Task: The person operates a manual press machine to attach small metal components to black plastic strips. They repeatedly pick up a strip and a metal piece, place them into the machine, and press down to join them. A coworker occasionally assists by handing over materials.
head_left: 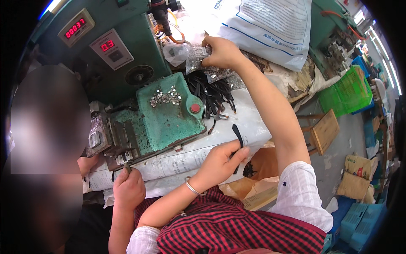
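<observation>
My left hand (220,163), with a bangle at its wrist, is closed around a black eyeglass temple (237,134) that stands roughly upright between thumb and fingers. Farther off, my right hand (222,53) grips a clear plastic bag (195,59) of small shiny metal parts, its thumb and forefinger bent over the plastic. Just below that bag lies a pile of dark eyeglass temples (211,91). Small metal pieces (167,97) are scattered on the green machine plate (169,127), which carries a red button (195,108).
At left sits a co-worker, whose hand (129,186) is at the machine's metal fixture (122,160). A green machine housing (101,76) rises behind. A large white sack (270,34) lies at the far right. Beyond are a wooden stool (323,133) and a green crate (347,93).
</observation>
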Available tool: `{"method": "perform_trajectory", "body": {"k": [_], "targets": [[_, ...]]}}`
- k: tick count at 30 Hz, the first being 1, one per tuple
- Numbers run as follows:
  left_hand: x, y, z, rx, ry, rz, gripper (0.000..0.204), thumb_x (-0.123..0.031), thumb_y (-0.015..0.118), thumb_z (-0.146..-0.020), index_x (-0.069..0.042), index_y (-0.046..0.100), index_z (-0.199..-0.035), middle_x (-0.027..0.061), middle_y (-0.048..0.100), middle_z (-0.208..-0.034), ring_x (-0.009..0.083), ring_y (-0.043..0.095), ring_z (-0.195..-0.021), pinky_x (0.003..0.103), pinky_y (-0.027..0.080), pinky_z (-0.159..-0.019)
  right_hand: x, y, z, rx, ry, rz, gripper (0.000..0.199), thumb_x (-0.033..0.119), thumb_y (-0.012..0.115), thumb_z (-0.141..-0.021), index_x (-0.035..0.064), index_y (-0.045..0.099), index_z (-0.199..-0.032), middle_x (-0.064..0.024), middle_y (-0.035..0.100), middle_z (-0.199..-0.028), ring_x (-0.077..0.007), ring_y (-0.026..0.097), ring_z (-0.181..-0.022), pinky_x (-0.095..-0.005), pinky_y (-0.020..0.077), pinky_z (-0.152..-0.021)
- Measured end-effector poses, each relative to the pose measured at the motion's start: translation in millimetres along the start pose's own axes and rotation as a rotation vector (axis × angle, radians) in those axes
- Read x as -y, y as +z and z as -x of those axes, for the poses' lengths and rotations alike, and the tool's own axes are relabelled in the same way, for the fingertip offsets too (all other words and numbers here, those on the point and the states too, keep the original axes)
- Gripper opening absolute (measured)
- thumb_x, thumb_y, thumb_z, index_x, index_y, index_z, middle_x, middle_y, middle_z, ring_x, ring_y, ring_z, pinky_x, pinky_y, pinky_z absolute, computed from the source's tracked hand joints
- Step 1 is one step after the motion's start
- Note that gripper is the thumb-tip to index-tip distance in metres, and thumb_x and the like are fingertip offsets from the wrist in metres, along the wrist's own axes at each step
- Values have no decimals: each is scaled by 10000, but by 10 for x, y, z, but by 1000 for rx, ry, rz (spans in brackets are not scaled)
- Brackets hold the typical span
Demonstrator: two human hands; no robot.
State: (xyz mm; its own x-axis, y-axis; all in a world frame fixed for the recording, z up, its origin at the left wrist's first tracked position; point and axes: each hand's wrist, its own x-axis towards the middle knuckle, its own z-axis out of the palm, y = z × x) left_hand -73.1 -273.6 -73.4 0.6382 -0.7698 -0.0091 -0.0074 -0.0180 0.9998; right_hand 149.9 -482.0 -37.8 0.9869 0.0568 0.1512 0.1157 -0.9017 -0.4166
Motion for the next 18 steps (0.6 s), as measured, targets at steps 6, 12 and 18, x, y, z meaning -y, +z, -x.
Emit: {"method": "perform_trajectory", "body": {"k": [6,12,18], "targets": [[41,-50,-120,-149,49,346,243,-161,439,-1140,-40,575,-1300,69,713,-1103,136,649,-997,283,545,-826,-201,-69,-3,-163,40,-299,627,341,846,-627,41,743,-1168,-181,753,-1082,-332,725,-989,-389,563,-895],[-174,-118,-189,-241,56,231,232,-165,510,-1123,-36,596,-1296,45,688,-1075,88,612,-961,248,509,-834,-551,-418,351,-183,103,-1295,408,205,749,-753,-7,731,-1102,-115,739,-1073,-244,704,-968,-383,561,-840],[-362,-220,-278,-499,230,379,428,-114,719,-1011,-16,534,-1384,-10,599,-1008,53,538,-917,211,461,-823,137,-439,1358,-155,153,-2062,596,242,682,-768,11,617,-1314,-166,695,-1218,-356,689,-1092,-606,592,-957]]}}
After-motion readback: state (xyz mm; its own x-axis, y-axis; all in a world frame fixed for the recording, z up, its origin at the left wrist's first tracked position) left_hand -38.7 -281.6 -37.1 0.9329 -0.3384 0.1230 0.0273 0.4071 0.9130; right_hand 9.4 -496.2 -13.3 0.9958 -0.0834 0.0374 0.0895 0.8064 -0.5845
